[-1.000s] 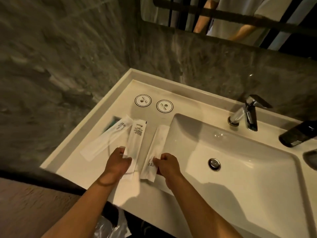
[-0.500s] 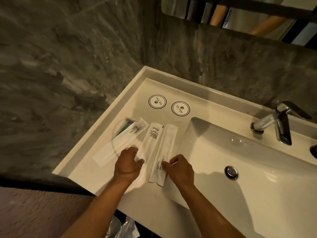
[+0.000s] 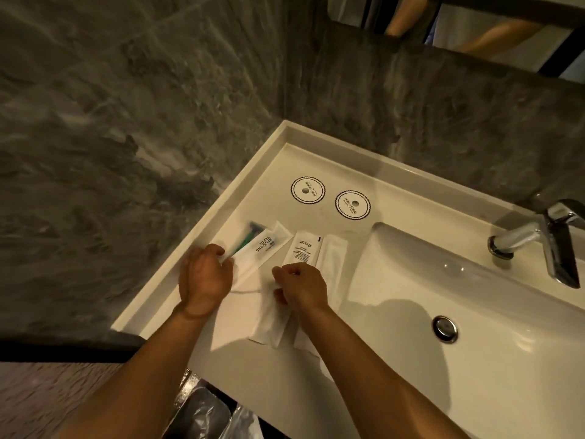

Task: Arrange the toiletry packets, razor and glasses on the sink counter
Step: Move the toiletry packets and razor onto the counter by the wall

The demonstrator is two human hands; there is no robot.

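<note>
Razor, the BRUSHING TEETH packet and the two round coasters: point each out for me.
Razor [image 3: 250, 236]: head view, on its green handle.
BRUSHING TEETH packet [image 3: 264, 245]: head view, on the printed lettering.
Round coasters [image 3: 308, 190]: head view, on the left coaster's face; the other lies just to its right.

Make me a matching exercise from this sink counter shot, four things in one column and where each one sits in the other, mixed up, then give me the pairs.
Column one:
1. razor
2. BRUSHING TEETH packet
3. round coasters
4. faucet

Column two:
A. behind the basin, at the right
B. on the counter's far part, side by side, beyond the packets
C. leftmost, green handle, next to the counter's raised left edge
D. angled, just right of the razor, its near end at the left hand

Pairs: 1-C, 2-D, 3-B, 4-A
</note>
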